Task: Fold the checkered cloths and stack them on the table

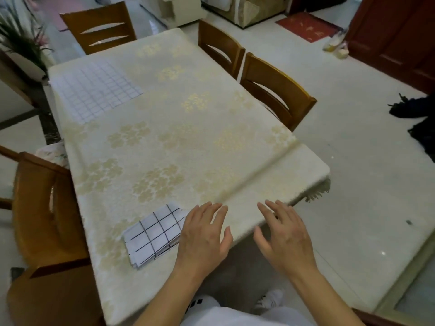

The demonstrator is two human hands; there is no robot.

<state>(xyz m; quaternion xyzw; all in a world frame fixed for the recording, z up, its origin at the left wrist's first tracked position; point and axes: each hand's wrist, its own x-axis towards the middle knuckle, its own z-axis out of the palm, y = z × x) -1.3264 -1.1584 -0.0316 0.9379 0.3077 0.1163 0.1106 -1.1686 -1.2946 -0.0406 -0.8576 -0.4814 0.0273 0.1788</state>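
A folded white cloth with a black check (154, 234) lies near the table's front edge, in a small layered stack. My left hand (203, 234) hovers just right of it, fingers straight and spread, holding nothing. My right hand (281, 234) is spread the same way over the table's front right edge, also holding nothing. A second checkered cloth (95, 90), pale with a fine grid, lies flat and unfolded at the far left corner of the table (179, 128), which wears a cream cover with gold flowers.
Wooden chairs surround the table: one at the near left (44, 208), one at the far end (98, 27), two along the right side (273, 90). A potted plant (21, 36) stands far left. Dark clothing (414, 114) lies on the floor at right.
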